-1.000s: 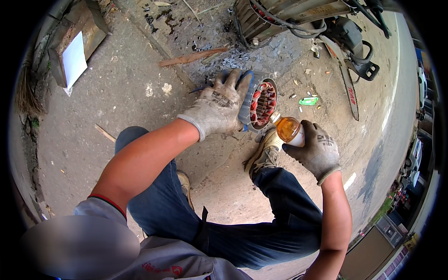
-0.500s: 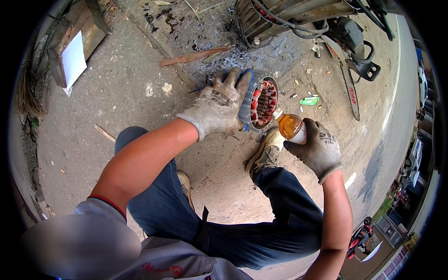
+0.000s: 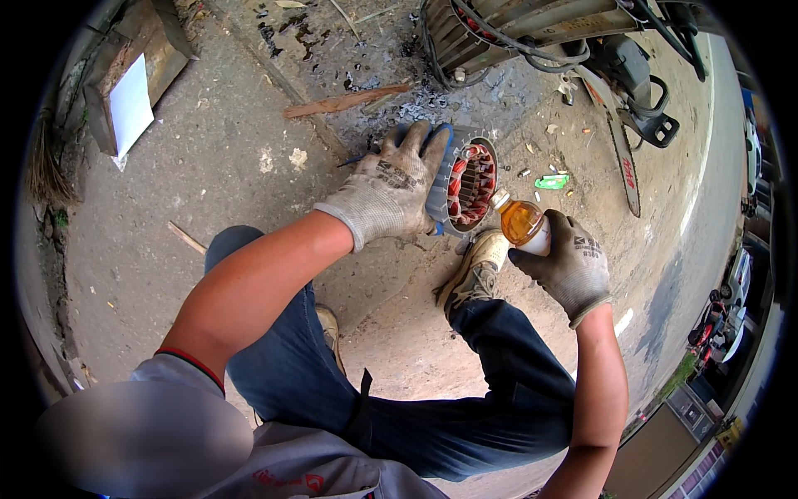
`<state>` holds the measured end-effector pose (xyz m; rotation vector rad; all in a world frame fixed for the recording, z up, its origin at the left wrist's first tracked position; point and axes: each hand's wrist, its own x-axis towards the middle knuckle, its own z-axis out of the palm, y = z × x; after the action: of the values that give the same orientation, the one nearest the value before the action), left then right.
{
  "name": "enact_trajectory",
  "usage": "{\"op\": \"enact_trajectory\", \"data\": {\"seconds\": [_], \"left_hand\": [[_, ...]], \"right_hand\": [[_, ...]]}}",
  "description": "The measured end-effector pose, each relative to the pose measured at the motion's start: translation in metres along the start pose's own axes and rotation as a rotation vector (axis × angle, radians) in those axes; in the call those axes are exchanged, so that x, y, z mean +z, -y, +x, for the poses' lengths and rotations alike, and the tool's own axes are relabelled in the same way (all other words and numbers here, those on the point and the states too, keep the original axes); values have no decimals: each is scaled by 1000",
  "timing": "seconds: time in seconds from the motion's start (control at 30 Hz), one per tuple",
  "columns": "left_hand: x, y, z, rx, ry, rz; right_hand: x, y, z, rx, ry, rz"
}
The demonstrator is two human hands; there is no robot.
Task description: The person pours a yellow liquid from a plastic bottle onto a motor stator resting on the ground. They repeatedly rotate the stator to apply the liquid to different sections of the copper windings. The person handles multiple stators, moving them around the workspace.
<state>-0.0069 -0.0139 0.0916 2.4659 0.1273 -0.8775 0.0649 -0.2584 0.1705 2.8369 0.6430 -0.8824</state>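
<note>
My left hand [image 3: 391, 187], in a grey work glove, is wrapped over the side of a motor stator [image 3: 440, 187]. The stator lies tilted, its round opening turned to the right, with red-and-white coil windings [image 3: 470, 179] ringed inside the metal rim. Closed around a clear plastic bottle [image 3: 522, 223] is my gloved right hand [image 3: 573, 259]. Amber liquid fills the bottle's upper part, and a pale label shows lower down. Its whitish neck points up and left, close to the stator's lower right rim. From this angle I cannot tell whether liquid is coming out.
A chainsaw [image 3: 628, 125] rests on the ground at the upper right, beside a large finned motor housing [image 3: 499, 33] with cables. Past the stator lies a wood strip [image 3: 349, 101] near dark stains. A metal tray [image 3: 100, 100] holding white paper [image 3: 131, 108] is at left; a green wrapper [image 3: 551, 181] lies right.
The bottle and my right hand have shifted slightly to the right, so the neck sits a little farther from the windings. My left hand and the stator look unchanged.
</note>
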Motion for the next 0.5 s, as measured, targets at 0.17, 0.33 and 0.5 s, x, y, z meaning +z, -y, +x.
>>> {"op": "enact_trajectory", "data": {"seconds": [0.17, 0.33, 0.5], "left_hand": [[1, 1, 0, 9, -3, 1], [1, 2, 0, 15, -19, -9], [0, 3, -2, 24, -47, -67]], "right_hand": [[-3, 3, 3, 1, -25, -9], [2, -1, 3, -41, -66, -25], [-1, -2, 7, -12, -21, -31]]}}
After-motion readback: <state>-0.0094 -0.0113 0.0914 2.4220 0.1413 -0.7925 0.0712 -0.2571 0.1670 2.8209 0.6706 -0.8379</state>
